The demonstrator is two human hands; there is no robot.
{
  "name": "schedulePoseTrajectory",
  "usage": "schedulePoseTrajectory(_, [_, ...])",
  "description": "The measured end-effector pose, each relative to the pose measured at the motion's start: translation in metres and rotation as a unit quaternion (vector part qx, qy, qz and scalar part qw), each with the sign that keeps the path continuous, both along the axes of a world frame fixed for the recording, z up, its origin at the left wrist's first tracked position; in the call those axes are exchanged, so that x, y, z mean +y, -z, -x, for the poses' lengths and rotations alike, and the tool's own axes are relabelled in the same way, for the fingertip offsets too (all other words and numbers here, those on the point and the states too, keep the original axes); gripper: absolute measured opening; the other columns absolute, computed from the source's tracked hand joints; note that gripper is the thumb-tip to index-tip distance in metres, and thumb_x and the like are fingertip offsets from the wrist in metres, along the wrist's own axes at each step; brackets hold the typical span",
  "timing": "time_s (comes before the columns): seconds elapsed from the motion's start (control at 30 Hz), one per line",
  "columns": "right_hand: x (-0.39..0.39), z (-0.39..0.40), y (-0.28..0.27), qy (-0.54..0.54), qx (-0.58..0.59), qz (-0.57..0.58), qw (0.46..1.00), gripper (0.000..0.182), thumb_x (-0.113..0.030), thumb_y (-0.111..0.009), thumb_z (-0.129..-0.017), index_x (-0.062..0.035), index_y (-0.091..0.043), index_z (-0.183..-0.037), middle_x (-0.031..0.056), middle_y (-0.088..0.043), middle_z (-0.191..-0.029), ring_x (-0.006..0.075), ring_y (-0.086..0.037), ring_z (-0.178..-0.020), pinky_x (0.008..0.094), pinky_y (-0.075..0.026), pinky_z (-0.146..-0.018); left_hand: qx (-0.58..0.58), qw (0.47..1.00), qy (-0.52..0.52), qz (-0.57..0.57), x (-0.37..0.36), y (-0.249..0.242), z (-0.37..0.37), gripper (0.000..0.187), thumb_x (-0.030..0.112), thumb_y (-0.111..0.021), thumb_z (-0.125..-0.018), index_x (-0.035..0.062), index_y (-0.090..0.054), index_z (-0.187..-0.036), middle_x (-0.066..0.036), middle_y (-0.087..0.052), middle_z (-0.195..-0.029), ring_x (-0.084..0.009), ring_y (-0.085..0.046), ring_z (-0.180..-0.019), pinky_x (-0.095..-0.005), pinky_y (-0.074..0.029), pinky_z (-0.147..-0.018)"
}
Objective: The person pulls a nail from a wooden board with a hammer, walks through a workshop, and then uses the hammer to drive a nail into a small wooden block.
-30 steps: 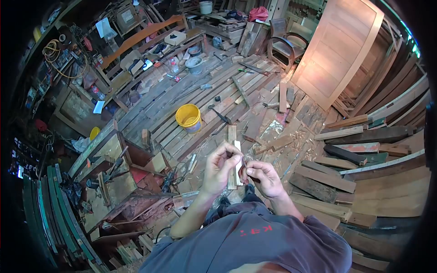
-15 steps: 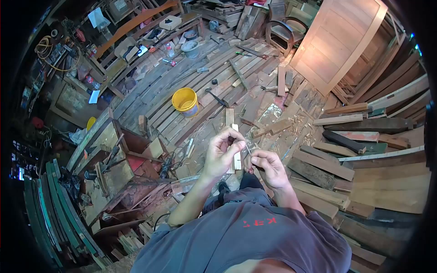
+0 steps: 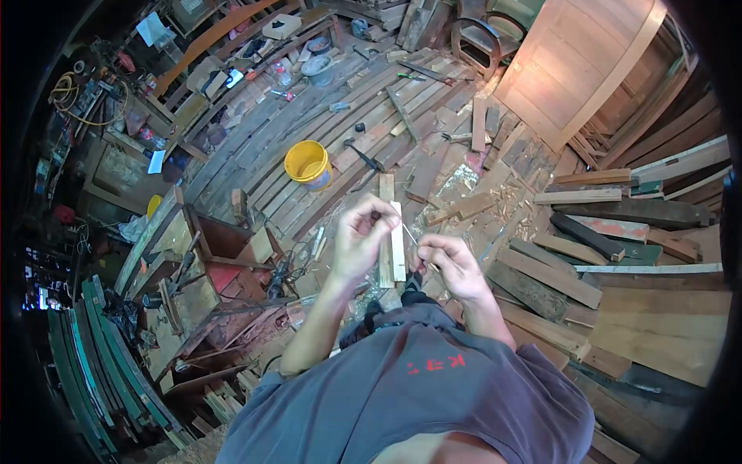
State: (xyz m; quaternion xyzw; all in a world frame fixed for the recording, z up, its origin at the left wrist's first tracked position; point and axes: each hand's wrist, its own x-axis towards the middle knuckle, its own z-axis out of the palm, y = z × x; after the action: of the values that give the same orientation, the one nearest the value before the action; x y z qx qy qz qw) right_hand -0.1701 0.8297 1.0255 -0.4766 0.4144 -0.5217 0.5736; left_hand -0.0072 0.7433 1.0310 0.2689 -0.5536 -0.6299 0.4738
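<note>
A thin, slender rod (image 3: 410, 236) slants between my two hands; its exact kind is too small to make out. My left hand (image 3: 362, 241) is closed, with thumb and finger pinched at the rod's upper end. At the lower end, my right hand (image 3: 454, 269) pinches it between thumb and fingertips. Below the hands, a pale wooden strip (image 3: 398, 259) lies along a longer board (image 3: 386, 275), partly covered by my left hand.
A yellow bucket (image 3: 309, 165) stands ahead on the slatted floor. A wooden door panel (image 3: 580, 69) leans at upper right. Stacked planks (image 3: 549, 282) fill the right side. An open wooden cabinet frame (image 3: 216, 255) sits at left, with shavings scattered about.
Both hands have shifted slightly to the left in view and moved a little apart, so more of the thin rod shows between them. The view itself has shifted slightly.
</note>
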Motion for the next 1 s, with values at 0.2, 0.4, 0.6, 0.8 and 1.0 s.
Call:
schedulePoseTrajectory(0.2, [-0.035,0.038,-0.004,-0.008,-0.020,0.024,0.999,0.019,-0.005,-0.047,-0.093,0.0014,-0.059,-0.079,0.0028,-0.058,-0.071,0.0085,-0.049,-0.066,0.0240,-0.041,-0.063,-0.011,0.999,-0.049,0.009,-0.030,-0.006,0.025,0.003,0.003,-0.061,-0.086,0.0012,-0.061,-0.088,0.002,-0.054,-0.083,-0.0054,-0.047,-0.079,-0.0217,-0.036,-0.072])
schedulePoseTrajectory(0.4, [-0.068,0.073,-0.001,-0.017,0.015,0.064,0.998,0.017,-0.005,-0.050,-0.093,0.0011,-0.059,-0.080,0.0018,-0.060,-0.071,0.0080,-0.050,-0.066,0.0240,-0.042,-0.062,-0.032,0.999,-0.014,0.022,-0.048,-0.011,0.052,0.007,0.002,-0.061,-0.086,-0.0009,-0.063,-0.092,-0.001,-0.056,-0.088,-0.0076,-0.052,-0.084,-0.0231,-0.041,-0.078])
schedulePoseTrajectory(0.6, [-0.089,0.097,0.001,-0.043,0.011,0.056,0.997,0.016,-0.005,-0.052,-0.091,0.0009,-0.059,-0.078,0.0021,-0.060,-0.071,0.0078,-0.051,-0.066,0.0240,-0.042,-0.062,-0.016,0.999,-0.005,0.028,-0.057,-0.007,0.074,0.009,0.003,-0.065,-0.086,-0.0012,-0.063,-0.093,-0.002,-0.055,-0.091,-0.0078,-0.054,-0.083,-0.0237,-0.043,-0.077])
schedulePoseTrajectory(0.8, [-0.104,0.105,0.007,-0.045,0.010,0.058,0.997,0.015,-0.005,-0.053,-0.091,0.0011,-0.059,-0.079,0.0015,-0.059,-0.071,0.0068,-0.050,-0.066,0.0231,-0.042,-0.061,-0.008,1.000,-0.021,0.021,-0.062,-0.012,0.084,0.010,0.003,-0.067,-0.086,-0.0008,-0.063,-0.094,-0.002,-0.055,-0.090,-0.0075,-0.054,-0.082,-0.0228,-0.043,-0.075])
schedulePoseTrajectory(1.0, [-0.112,0.103,0.006,-0.016,0.025,0.059,0.998,0.012,-0.003,-0.056,-0.090,0.0006,-0.060,-0.080,0.0000,-0.059,-0.072,0.0048,-0.048,-0.065,0.0218,-0.039,-0.059,-0.038,0.998,-0.022,0.050,-0.078,0.000,0.082,0.012,0.009,-0.071,-0.084,0.0015,-0.064,-0.090,0.000,-0.056,-0.087,-0.0062,-0.050,-0.078,-0.0228,-0.039,-0.069])
